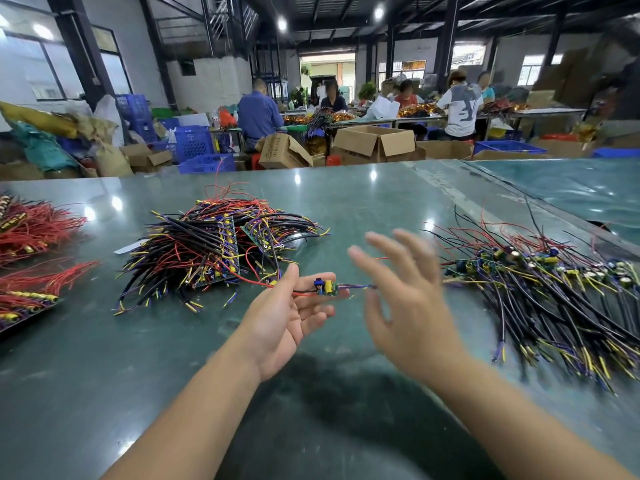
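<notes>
- Over a glossy green worktable [363, 202] in a factory hall, a person's left hand [280, 320] lies palm up with fingers loosely extended and thumb raised — a small circuit board [325, 287] rests across its fingertips, not clamped
- The board carries a yellow part and a blue one; red and black leads trail from it towards the palm, and a purple lead points right
- The right hand [408, 306], fingers spread wide and holding nothing, hangs just beside that purple lead; blur smears it, so whether its thumb touches the lead cannot be told
- The two hands are close together but apart
- Behind the left hand, a heap of wired boards [214, 251] sits on the table, its panels largely buried under black, red, yellow and purple leads
- To the right, a second spread of wired boards [540, 282] runs out of frame
- At far left, bundles of red wire [34, 230] are cut off by the edge
- Beyond the table — cardboard boxes [374, 142], blue crates [194, 143] and seated workers [258, 112], their bench work too distant to make out
</notes>
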A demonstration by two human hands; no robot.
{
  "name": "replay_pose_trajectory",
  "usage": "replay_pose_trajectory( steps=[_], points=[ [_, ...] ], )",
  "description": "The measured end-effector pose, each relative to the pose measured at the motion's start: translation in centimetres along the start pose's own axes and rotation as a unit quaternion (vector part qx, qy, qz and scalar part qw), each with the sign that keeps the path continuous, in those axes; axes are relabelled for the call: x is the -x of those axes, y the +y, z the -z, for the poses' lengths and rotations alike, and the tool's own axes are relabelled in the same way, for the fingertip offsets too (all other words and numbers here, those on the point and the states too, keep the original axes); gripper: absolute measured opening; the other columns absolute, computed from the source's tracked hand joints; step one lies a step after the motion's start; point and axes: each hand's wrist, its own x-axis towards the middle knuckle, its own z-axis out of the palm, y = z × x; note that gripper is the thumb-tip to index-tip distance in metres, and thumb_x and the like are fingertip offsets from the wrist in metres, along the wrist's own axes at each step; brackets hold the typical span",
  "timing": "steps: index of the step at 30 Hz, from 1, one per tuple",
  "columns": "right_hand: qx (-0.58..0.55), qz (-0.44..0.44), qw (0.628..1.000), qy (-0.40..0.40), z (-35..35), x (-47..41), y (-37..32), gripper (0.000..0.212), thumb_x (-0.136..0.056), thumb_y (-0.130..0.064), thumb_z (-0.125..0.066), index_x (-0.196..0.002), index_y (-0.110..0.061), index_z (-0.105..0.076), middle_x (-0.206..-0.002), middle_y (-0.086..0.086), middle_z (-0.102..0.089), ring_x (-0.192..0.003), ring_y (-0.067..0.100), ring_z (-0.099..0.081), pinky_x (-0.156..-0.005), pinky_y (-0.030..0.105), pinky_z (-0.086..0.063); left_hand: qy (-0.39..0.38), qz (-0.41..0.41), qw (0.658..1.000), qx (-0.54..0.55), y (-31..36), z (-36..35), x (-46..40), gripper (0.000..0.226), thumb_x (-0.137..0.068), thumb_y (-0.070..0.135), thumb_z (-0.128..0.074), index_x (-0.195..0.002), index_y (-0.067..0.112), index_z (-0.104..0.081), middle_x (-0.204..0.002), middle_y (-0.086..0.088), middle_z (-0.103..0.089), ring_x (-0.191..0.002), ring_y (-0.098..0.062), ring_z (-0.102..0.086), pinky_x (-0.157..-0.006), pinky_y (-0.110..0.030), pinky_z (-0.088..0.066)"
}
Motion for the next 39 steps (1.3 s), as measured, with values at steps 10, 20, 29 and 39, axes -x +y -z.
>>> replay_pose_trajectory(
  steps=[10, 20, 29, 39],
  points=[
    [-0.115, -0.015, 0.981, -0.153, 0.0, 0.1, -0.3, 0.035, -0.093, -0.010, -0.053, -0.125, -0.024, -0.062, -0.111, -0.005, -0.065, -0.087, 0.026, -0.064, -0.065, 0.039, -0.053, -0.042, -0.015, 0.997, -0.056, -0.4, 0.1, -0.1, 0.060, -0.081, 0.062, -0.041, -0.105, 0.014, -0.069, -0.081, -0.001, -0.071, -0.050, -0.011, -0.058, -0.045, -0.016, -0.041],
    [0.170, -0.227, 0.953, 0.105, 5.1, -2.7, 5.7, 0.042, -0.090, -0.001, -0.053, -0.130, -0.012, -0.057, -0.097, 0.012, -0.068, -0.079, 0.036, -0.061, -0.055, 0.031, -0.035, -0.095, -0.004, 0.993, -0.064, -0.5, 0.6, -0.3, 0.093, -0.064, 0.082, -0.031, -0.118, 0.014, -0.062, -0.104, -0.019, -0.070, -0.048, -0.013, -0.053, -0.038, -0.015, -0.034],
    [0.249, -0.511, 0.821, -0.058, 9.5, -0.5, 16.2, 0.050, -0.083, 0.000, -0.048, -0.133, -0.005, -0.041, -0.119, 0.026, -0.057, -0.118, 0.040, -0.045, -0.087, 0.043, -0.040, -0.069, 0.028, 0.996, -0.042, -0.4, 1.0, -0.5, 0.088, -0.066, 0.084, -0.035, -0.107, 0.015, -0.071, -0.092, -0.017, -0.070, -0.038, -0.010, -0.034, -0.033, -0.016, -0.027],
    [0.264, -0.409, 0.868, -0.095, 6.7, -1.0, 13.8, 0.051, -0.078, -0.004, -0.058, -0.129, -0.010, -0.054, -0.138, 0.020, -0.047, -0.138, 0.039, -0.025, -0.111, 0.054, -0.019, 0.064, -0.113, 0.984, -0.119, -0.2, 1.7, -0.7, 0.035, -0.084, 0.048, -0.056, -0.096, 0.018, -0.069, -0.080, -0.007, -0.069, -0.041, -0.007, -0.038, -0.039, -0.015, -0.028]
  ],
)
